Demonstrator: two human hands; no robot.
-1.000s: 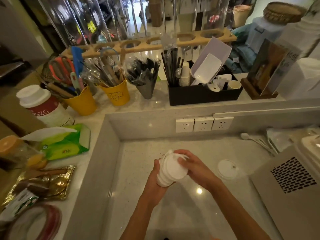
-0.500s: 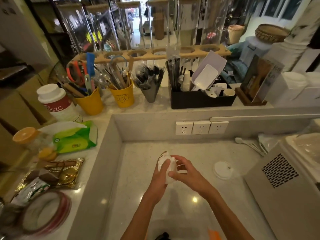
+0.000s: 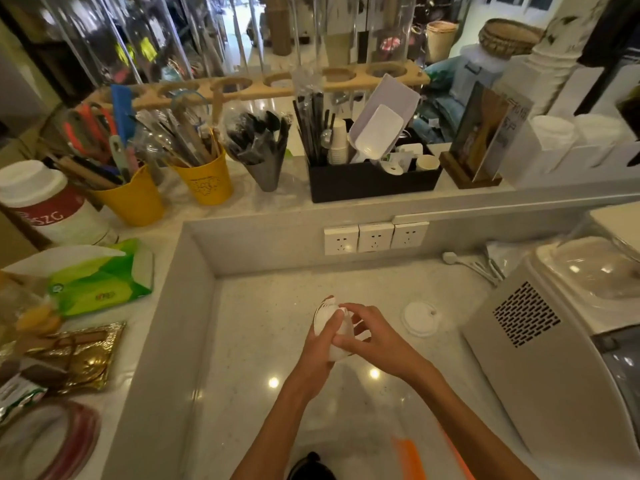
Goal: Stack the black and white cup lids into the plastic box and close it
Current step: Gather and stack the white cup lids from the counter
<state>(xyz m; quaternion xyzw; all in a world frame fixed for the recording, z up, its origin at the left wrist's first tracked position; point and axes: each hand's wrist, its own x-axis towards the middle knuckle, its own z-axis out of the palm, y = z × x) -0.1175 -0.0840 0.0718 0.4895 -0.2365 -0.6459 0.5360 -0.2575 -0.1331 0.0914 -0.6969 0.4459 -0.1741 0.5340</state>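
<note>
A stack of white cup lids (image 3: 325,315) is held on its side above the middle of the lower counter. My left hand (image 3: 320,344) wraps the stack from below and behind. My right hand (image 3: 367,336) presses on its right end with fingers curled over the rims. One single white lid (image 3: 420,318) lies flat on the counter, a short way to the right of my hands. No black lids show, and no plastic box can be made out.
A grey machine (image 3: 540,358) with a vent grille fills the right side. Three wall sockets (image 3: 375,237) sit on the raised ledge behind. The upper shelf holds yellow utensil buckets (image 3: 204,181), a black organiser (image 3: 374,181) and a green tissue pack (image 3: 100,277).
The lid stack has turned from facing me to edge-on, and my hands have closed tighter around it. The camera has tilted slightly upward.
</note>
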